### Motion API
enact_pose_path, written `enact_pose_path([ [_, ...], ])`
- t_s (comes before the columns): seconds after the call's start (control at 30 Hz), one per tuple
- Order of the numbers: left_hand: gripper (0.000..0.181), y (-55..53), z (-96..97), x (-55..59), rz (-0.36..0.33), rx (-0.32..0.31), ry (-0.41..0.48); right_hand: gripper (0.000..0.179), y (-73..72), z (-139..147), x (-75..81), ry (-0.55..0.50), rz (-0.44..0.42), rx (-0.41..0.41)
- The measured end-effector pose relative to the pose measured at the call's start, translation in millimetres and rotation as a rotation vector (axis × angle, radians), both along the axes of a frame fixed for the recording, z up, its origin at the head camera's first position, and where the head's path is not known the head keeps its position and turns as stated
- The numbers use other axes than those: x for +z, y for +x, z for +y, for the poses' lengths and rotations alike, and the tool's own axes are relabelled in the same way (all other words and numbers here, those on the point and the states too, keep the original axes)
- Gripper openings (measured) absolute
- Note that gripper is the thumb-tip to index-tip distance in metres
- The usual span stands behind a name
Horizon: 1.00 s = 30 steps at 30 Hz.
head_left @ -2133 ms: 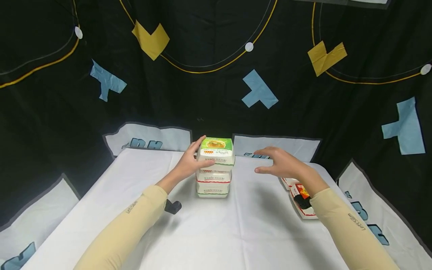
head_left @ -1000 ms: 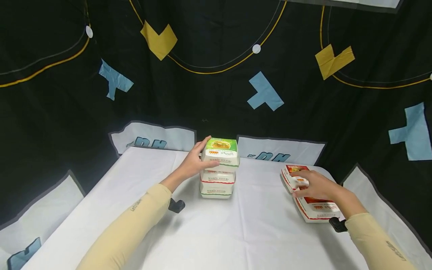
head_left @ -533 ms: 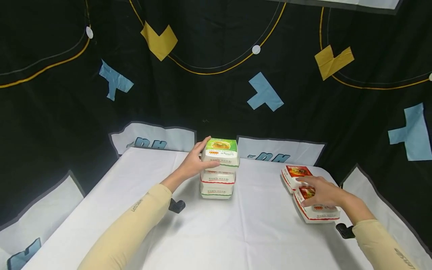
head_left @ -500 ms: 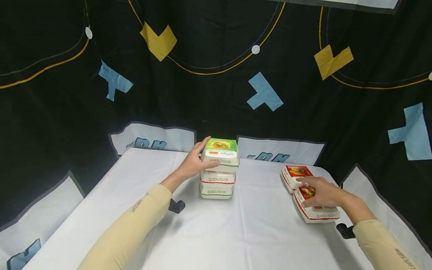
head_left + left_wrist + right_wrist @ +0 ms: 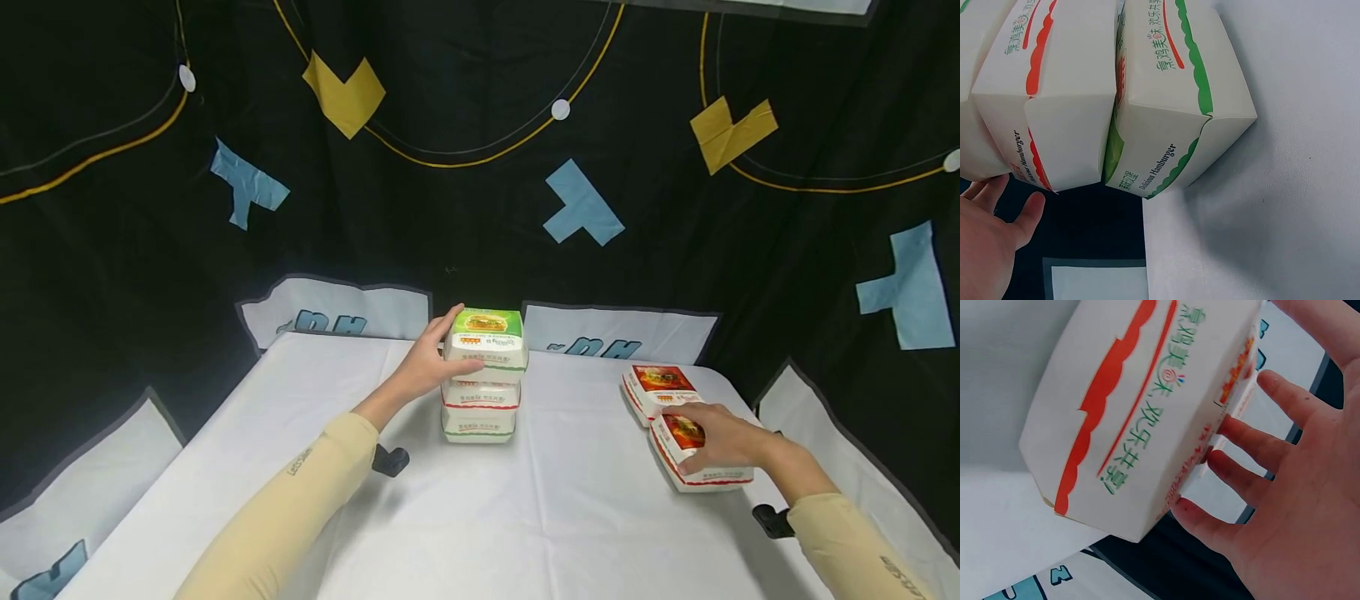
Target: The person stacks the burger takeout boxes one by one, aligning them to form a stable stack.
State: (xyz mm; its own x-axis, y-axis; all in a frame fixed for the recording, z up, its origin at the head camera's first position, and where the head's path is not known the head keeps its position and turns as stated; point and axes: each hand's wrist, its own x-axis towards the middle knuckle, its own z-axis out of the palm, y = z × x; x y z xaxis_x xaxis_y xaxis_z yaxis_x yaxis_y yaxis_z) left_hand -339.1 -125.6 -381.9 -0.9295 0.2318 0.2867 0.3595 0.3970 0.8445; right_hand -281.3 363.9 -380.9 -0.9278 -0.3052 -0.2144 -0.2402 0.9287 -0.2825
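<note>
Two hands (image 5: 423,362) (image 5: 723,437) touch a three-box stack (image 5: 483,396) and a red-topped pair (image 5: 678,432).

A green-topped box (image 5: 497,343) is sitting on a red-striped box (image 5: 482,395), itself resting on a green-striped box (image 5: 478,428) — all closed — with the left hand (image 5: 429,364) gripping the top one. To the right, a red-topped box (image 5: 677,442) is lying under the right hand (image 5: 723,435), a matching burger box (image 5: 660,383) just behind.

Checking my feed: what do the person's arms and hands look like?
Left hand and right hand are bare, no gloves. Both sleeves are pale yellow, with dark lettering. A black piece juts out near each wrist.
</note>
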Motion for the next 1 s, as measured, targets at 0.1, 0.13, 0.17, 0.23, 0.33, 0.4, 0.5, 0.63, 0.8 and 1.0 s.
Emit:
enact_pose_path([
  [0.1,0.107,-0.5,0.2,-2.1,-0.001,0.005,-0.002,0.101,0.6,1.3,-2.2,0.007,-0.013,-0.019],
  [0.13,0.107,-0.5,0.4,-2.2,0.0,0.005,-0.001,0.102,0.7,1.5,-2.5,0.01,-0.014,-0.017],
  [0.17,0.107,-0.5,0.4,-2.2,0.003,0.004,-0.001,0.103,0.8,1.6,-2.7,0.013,-0.015,-0.021],
  [0.23,0.107,-0.4,0.6,-1.8,0.007,0.004,-0.001,0.104,1.3,1.2,-2.4,0.024,-0.017,-0.03],
  [0.33,0.106,-0.6,1.0,-1.0,0.011,-0.001,-0.004,0.106,1.2,1.2,-2.5,0.04,-0.018,-0.022],
  [0.4,0.105,-0.8,1.1,-0.5,0.011,-0.004,-0.002,0.108,1.3,1.2,-2.5,0.05,-0.018,-0.021],
  [0.5,0.104,-0.8,1.0,0.0,0.013,-0.009,0.001,0.11,1.3,2.0,-3.2,0.07,-0.014,-0.009],
  [0.63,0.104,-0.7,0.4,-0.4,0.012,-0.007,0.007,0.112,3.3,2.4,-4.1,0.099,-0.013,0.015],
  [0.8,0.103,-0.7,-0.3,-1.3,0.006,-0.006,0.009,0.114,6.6,1.2,-5.6,0.125,-0.003,0.023],
  [1.0,0.104,-0.9,-0.5,-1.8,0.007,-0.008,0.013,0.114,8.8,-1.0,-8.0,0.12,0.013,0.008],
])
